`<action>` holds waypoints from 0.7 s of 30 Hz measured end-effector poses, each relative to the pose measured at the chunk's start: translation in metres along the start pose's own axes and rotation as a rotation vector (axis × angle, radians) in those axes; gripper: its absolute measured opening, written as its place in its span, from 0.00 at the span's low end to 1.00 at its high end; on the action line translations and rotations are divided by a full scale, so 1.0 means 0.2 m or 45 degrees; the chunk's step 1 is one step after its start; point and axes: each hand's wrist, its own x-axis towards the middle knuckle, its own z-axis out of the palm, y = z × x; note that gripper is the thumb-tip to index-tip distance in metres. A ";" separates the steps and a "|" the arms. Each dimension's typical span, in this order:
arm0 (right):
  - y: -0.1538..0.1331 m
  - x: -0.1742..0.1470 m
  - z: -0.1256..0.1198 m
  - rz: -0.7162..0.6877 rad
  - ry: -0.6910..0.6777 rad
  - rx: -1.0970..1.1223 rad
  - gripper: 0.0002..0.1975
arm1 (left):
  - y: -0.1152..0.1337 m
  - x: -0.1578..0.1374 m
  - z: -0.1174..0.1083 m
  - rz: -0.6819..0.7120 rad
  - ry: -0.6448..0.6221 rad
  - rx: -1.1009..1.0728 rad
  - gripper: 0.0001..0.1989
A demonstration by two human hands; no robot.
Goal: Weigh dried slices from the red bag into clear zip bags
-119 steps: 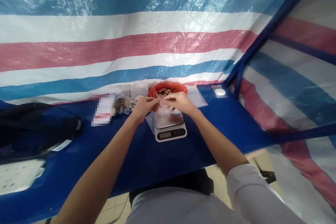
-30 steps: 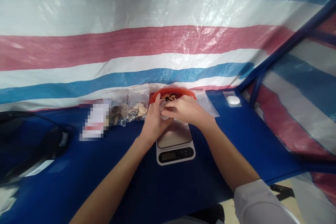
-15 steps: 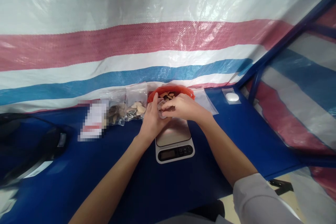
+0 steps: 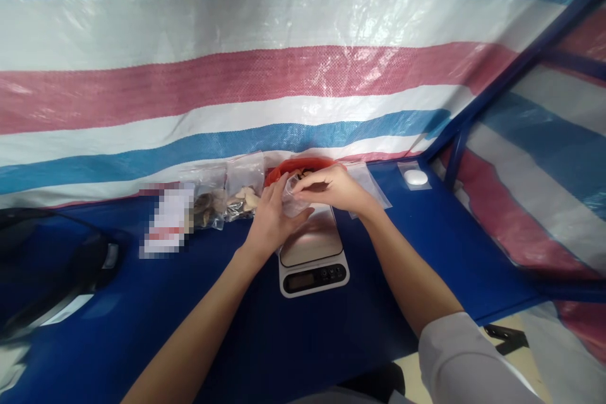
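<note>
Both hands meet over the back part of a white kitchen scale (image 4: 313, 246). My left hand (image 4: 274, 221) is closed round a clear plastic bag (image 4: 292, 197), thumb toward the scale. My right hand (image 4: 331, 188) pinches at the top edge of the same bag from the right. Just behind them stands a red plastic bag (image 4: 307, 165), open at the top, with dark and pale dried slices (image 4: 302, 173) inside, partly covered by my right hand. What the clear bag contains I cannot make out.
Two filled zip bags, one with dark pieces (image 4: 207, 208) and one with pale pieces (image 4: 242, 202), lie left of my hands. A flat clear bag (image 4: 367, 188) is at the right, then a white oval object (image 4: 415, 177). A black strap-like object (image 4: 71, 284) lies far left.
My hands have come slightly toward me from the red bag, and more of the clear bag shows between them. My right fingers have risen a little at its edge.
</note>
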 end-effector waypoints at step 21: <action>0.17 0.06 -0.10 0.503 -0.257 -1.107 0.13 | -0.03 0.07 -0.17 -0.263 0.062 -0.132 0.26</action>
